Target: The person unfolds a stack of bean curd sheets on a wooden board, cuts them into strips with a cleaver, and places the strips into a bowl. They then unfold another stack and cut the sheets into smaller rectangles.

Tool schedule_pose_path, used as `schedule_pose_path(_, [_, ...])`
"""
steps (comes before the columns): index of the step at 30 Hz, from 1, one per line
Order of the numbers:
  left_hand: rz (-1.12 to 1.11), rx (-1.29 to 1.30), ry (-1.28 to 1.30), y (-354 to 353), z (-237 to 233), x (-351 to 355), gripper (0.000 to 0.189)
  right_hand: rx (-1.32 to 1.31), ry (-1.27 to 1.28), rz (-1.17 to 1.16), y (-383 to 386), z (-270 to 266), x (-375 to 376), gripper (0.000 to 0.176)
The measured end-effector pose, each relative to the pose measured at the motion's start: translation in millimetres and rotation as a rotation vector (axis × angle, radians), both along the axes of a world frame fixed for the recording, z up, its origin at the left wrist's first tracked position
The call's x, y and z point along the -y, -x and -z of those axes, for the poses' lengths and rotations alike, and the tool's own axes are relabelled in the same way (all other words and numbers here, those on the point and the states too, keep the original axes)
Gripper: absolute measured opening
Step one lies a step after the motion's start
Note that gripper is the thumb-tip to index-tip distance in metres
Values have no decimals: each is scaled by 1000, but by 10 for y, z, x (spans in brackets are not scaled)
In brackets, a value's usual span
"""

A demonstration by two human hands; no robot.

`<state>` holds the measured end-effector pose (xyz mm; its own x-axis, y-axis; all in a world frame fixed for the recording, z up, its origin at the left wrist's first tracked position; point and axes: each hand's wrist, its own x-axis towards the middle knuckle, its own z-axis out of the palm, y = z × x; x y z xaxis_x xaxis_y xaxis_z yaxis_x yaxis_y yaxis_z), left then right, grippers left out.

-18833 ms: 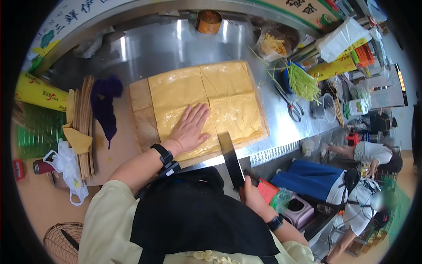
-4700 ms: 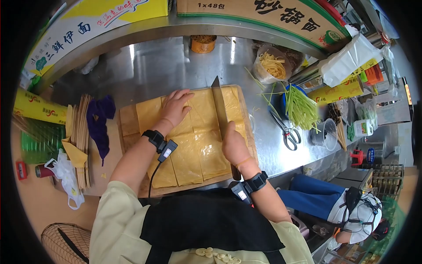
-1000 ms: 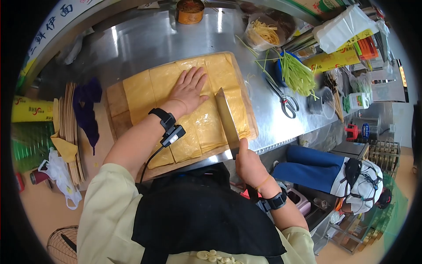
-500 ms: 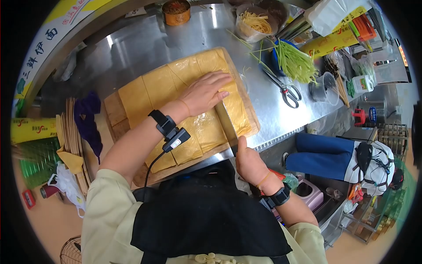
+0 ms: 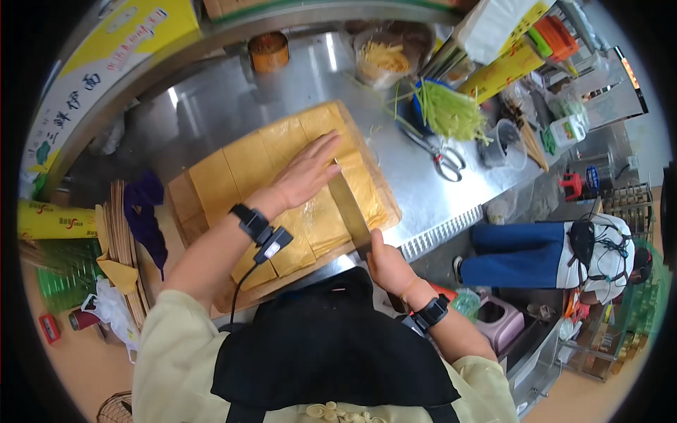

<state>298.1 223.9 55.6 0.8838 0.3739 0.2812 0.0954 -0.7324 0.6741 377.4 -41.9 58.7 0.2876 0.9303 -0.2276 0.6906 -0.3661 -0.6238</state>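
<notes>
A layered stack of yellow sheets (image 5: 289, 225), resembling tofu skin, lies on a wooden cutting board (image 5: 189, 199) and is divided by several straight cuts. My left hand (image 5: 303, 176) rests on the stack, fingers stretched out toward its far right part, thumb beside the tip of the knife. A long-bladed knife (image 5: 348, 204) lies across the right portion of the sheets, its broad blade face showing. At the near edge of the board, my right hand (image 5: 390, 264) is closed around the knife's handle, which is mostly hidden.
On the steel counter (image 5: 310, 70) beyond the board are scissors (image 5: 448, 162), shredded greens (image 5: 448, 109), a tub of pale strips (image 5: 383, 56) and a copper-coloured container (image 5: 269, 53). Bundled sticks (image 5: 120, 233) and a purple cloth (image 5: 144, 218) lie left. Another person (image 5: 522, 254) stands at right.
The whole view has shifted a little. More of the knife's blade face shows now, and the fingers of my left hand look straighter. My right hand keeps its hold on the knife.
</notes>
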Motion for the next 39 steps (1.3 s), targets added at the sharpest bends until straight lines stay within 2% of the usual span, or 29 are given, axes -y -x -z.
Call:
schedule_pose_path(1, [-73,50,100,85,-56,-16,45,27,-58,-17,-59,-41,38,37])
schedule_pose_path(4, [-347,74,163,587,-200,-166,42,-89,-12,-26,-248,-454,164,35])
schedule_pose_path(7, [-455,48,113,1219,67,-264,34,-221,45,85,-512,-698,329,39])
schedule_pose_path(11, [-611,-14,62,1847,335,-39,31,322,-200,188,-971,-248,277,35])
schedule_pose_path(14, [-742,-111,46,2127,304,282,29,472,-156,280,-1237,7,-23,37])
schedule_pose_path(15, [-761,-127,24,2190,343,380,29,456,-76,316,-1279,36,-146,35])
schedule_pose_path(18, [-812,-151,13,2313,401,666,26,394,-52,323,-1394,218,-435,36])
schedule_pose_path(24, [-943,-124,73,2279,364,1128,31,347,-168,288,-1649,616,-666,43])
schedule_pose_path(25, [-1001,-109,188,2248,363,1163,32,336,-127,276,-1670,584,-684,45])
schedule_pose_path(27, [-1096,-63,422,2194,362,1181,34,377,-132,193,-1713,550,-680,42])
schedule_pose_path(28, [-1106,-108,404,2194,362,1178,35,402,-135,157,-1728,508,-690,41])
schedule_pose_path(29, [-1113,-149,388,2193,362,1169,36,585,-54,30,-1761,437,-704,34])
schedule_pose_path(32, [-1123,-194,292,2199,378,1062,41,594,-260,-75,-1741,220,-932,28])
schedule_pose_path(36, [-1101,-236,185,2278,409,846,45,183,-349,-264,-1232,-250,-1600,28])
schedule_pose_path(39, [-1043,-215,154,2302,428,645,45,75,-394,-484,-641,-331,-2150,29])
